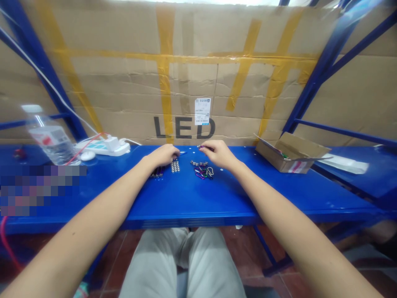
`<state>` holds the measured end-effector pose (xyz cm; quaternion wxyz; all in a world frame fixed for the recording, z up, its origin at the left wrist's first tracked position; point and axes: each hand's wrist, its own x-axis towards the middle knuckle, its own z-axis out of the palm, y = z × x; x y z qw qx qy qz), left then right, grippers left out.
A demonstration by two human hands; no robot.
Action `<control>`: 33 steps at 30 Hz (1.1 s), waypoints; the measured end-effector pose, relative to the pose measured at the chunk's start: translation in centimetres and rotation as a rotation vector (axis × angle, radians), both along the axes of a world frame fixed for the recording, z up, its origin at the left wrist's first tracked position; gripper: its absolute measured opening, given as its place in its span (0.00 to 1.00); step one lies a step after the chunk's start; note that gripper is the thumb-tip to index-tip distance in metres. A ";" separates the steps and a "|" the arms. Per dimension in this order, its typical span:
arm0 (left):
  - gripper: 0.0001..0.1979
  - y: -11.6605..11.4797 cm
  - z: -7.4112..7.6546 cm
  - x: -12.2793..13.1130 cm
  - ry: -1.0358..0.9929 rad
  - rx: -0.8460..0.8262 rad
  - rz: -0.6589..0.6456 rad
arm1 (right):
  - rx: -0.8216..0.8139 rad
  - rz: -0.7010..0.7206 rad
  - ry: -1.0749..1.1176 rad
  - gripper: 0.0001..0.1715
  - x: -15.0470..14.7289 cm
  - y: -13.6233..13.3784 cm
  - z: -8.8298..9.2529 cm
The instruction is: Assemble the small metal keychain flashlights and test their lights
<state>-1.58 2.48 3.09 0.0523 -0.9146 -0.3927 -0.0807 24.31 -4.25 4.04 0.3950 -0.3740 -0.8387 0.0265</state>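
My right hand (221, 154) is closed in a pinch on a small purple carabiner (202, 146) with a silvery end, held just above the blue table. Curled fingers of my left hand (164, 156) reach down to the tabletop; whatever lies in them is hidden. A thin blue, pen-like thing (183, 153) shows by those fingertips. Below the left hand are rows of small round silvery pieces (175, 167). Several dark carabiners with metal rings (157, 173) lie beside them, partly covered by my wrist. Between my hands rests a pile of coloured carabiners (203, 172), with a few metal pieces (198, 163) behind it.
An open cardboard box (293, 155) stands at the right, with a white packet (347, 163) beyond it. On the left are a water bottle (51, 138) and a white power strip (120, 148) with cables. A large cardboard sheet (130, 91) marked LED backs the blue table (192, 203).
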 end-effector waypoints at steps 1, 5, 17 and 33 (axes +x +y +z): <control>0.17 0.0 0.0 -0.1 0.001 -0.002 0.003 | 0.003 0.000 -0.002 0.13 0.0 0.0 0.0; 0.17 0.2 0.1 -0.3 0.000 -0.009 0.013 | 0.008 0.004 -0.004 0.12 0.0 -0.1 0.1; 0.16 0.6 0.4 -0.8 0.005 -0.019 0.049 | -0.005 -0.002 -0.016 0.13 0.0 -0.1 0.1; 0.17 0.4 0.8 -1.9 0.085 -0.017 0.085 | -0.006 0.016 0.013 0.12 0.1 -0.1 0.1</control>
